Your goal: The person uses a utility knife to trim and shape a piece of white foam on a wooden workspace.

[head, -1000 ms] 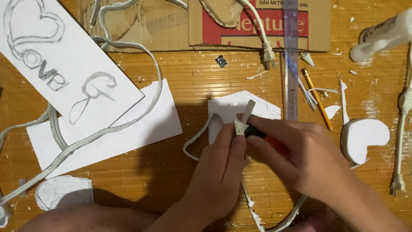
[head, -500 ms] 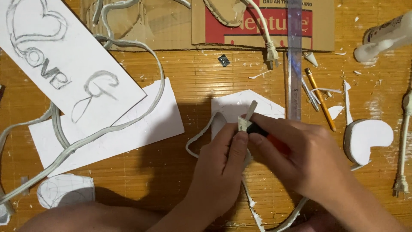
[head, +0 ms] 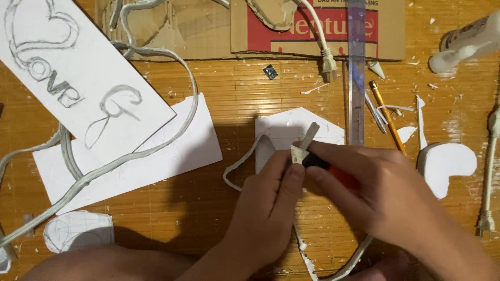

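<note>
Both hands have slid a bit to the right since the earlier picture, and so has the white foam piece (head: 291, 130) under them. From the head view, the left hand (head: 271, 208) presses its fingers down on the foam, which lies flat on the wooden floor (head: 234, 99). The right hand (head: 385, 198) is closed tight around a knife (head: 317, 156) (red and black handle), its blade poking up over the foam, beside a ruler (head: 357, 73).

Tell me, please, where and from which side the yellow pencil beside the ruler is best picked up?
Pinch the pencil at mid-shaft, from above. It lies flat and slanted on the wooden surface, its upper end close to the clear ruler, so the lower half offers freer room.
</note>
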